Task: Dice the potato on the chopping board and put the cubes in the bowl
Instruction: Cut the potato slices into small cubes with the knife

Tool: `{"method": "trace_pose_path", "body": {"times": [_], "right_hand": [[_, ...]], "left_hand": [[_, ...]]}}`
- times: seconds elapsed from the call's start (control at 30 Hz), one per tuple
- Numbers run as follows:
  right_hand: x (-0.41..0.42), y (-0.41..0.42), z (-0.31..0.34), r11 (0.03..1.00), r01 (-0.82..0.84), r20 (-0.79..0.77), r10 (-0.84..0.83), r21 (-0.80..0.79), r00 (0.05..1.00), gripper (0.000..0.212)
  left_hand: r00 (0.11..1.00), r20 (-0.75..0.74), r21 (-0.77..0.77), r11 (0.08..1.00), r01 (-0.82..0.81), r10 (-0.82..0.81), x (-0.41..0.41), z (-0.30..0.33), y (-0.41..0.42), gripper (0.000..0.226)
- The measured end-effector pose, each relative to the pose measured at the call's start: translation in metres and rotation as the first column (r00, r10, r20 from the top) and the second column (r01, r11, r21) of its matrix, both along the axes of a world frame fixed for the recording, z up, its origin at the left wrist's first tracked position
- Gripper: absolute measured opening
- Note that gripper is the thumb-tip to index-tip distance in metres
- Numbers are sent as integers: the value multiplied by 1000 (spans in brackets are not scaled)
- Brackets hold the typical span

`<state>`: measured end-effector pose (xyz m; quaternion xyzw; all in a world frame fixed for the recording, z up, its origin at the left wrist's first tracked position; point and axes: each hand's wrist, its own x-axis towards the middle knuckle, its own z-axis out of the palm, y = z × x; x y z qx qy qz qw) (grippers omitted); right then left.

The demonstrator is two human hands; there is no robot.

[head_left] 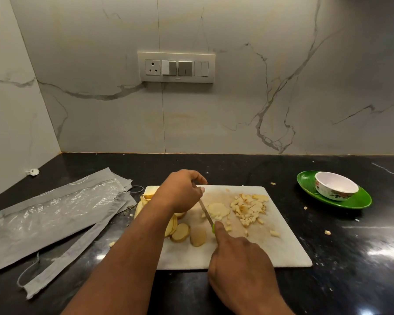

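My right hand (239,253) grips a green-handled knife (206,212), forefinger laid along its spine, blade beside a potato slice (218,209). My left hand (182,192), fingers curled, pinches the blade's tip. Cubes (248,208) lie on the white chopping board (282,246); the bowl (336,186) sits on a green plate (359,201), right along the bench (350,280).

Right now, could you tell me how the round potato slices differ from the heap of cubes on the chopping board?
The potato slices are broad discs, some with skin, lying at the left; the cubes are small skinless bits heaped at the right. Both rest on the chopping board, none in the bowl.
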<state>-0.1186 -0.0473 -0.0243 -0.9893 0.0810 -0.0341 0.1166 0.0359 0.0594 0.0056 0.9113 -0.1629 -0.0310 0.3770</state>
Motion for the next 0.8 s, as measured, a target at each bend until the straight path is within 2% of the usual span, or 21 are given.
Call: {"method": "trace_pose_path", "body": {"times": [0.07,0.17,0.27,0.47,0.7,0.8], "right_hand": [[-1,-7,2,999,40,9,-40,-11,999,64],[-4,-16,5,995,94,16,-94,-29,995,64],[-7,-14,7,995,96,33,-95,-20,995,63],[-4,3,1,1000,0,-29,0,12,1000,64],[-6,-30,-5,991,133,24,-133,-18,991,65],[-7,-29,-5,993,121,45,-120,-13,992,64]], "left_hand": [[999,-37,108,993,40,-36,0,-4,-5,28],[994,-82,182,980,83,-69,0,-5,-9,35],[994,-78,187,979,85,-71,0,-1,-8,35],[992,-110,220,971,90,-67,-2,-1,-5,30],[985,-138,245,960,138,-107,-3,-1,-7,27],[985,-135,238,962,136,-106,-3,-2,-8,26]]}}
